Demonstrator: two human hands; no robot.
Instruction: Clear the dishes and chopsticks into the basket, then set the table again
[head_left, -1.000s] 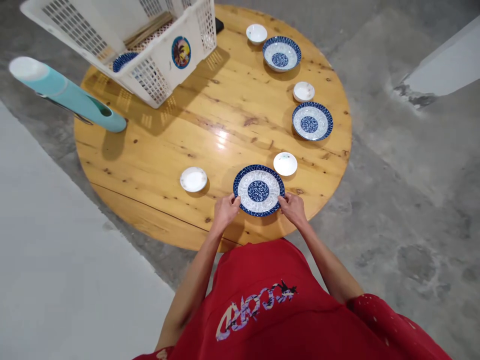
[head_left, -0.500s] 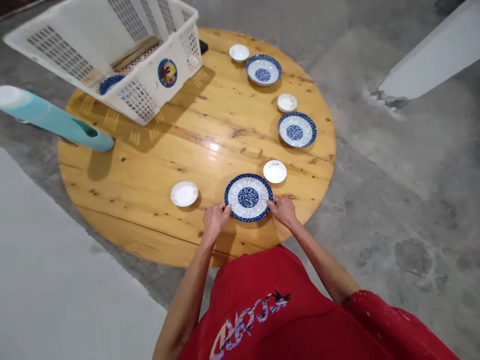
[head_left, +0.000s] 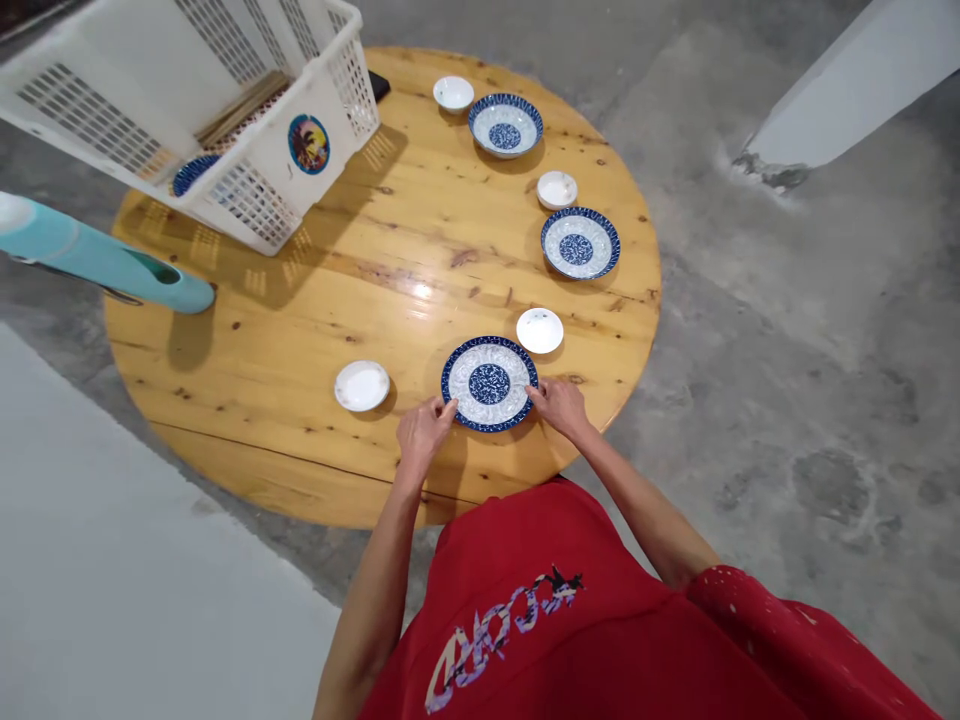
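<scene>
A blue-and-white patterned plate [head_left: 489, 383] lies flat on the round wooden table [head_left: 300, 300] near its front edge. My left hand [head_left: 421, 435] has curled fingers, their tips on the plate's left rim. My right hand [head_left: 559, 405] rests with its fingers pinched on the right rim. A small white dish [head_left: 540, 330] sits just beyond the plate to the right. A white saucer [head_left: 361, 385] lies to the plate's left.
Along the table's right side stand two more blue-patterned plates [head_left: 580, 243] [head_left: 505, 125], each with a small white dish [head_left: 557, 189] [head_left: 453, 93] beside it. A white slatted basket [head_left: 225, 110] holding a blue plate sits at the back left. A teal tube-shaped object [head_left: 105, 262] juts in from the left.
The view has shifted, so the table sits further left and lower. My left hand has drawn back a little from the plate's rim; the plate stays in place.
</scene>
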